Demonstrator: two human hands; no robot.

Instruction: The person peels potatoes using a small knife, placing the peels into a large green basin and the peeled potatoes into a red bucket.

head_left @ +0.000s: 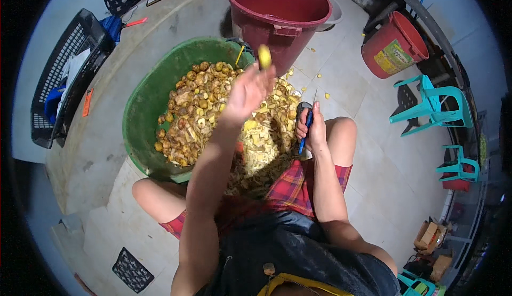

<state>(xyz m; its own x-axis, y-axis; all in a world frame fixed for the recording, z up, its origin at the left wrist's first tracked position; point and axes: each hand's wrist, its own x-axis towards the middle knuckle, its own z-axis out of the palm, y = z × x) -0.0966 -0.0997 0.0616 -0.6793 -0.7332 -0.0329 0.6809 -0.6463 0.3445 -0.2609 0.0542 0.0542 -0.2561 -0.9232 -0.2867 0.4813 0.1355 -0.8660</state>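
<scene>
My left hand (249, 90) is stretched out above the green tub (140, 101), fingers extended. A peeled yellow piece, potato-like (264, 57), is just beyond its fingertips in front of the large red bin; it looks clear of the hand, though blurred. In my right hand (316, 128), near my right knee, is a knife with a blue handle (303, 144), its thin blade pointing up. A dark object (304, 109) lies against that hand; its kind is unclear. Brown-yellow, potato-like produce (200, 90) fills the tub, with pale peelings (261, 149) heaped nearest me.
The large red bin (282, 32) stands behind the tub. A smaller red bucket (392, 45) and teal plastic chairs (434, 104) are at the right. At the left is a black crate (66, 72). Yellow scraps (327, 96) dot the tiled floor.
</scene>
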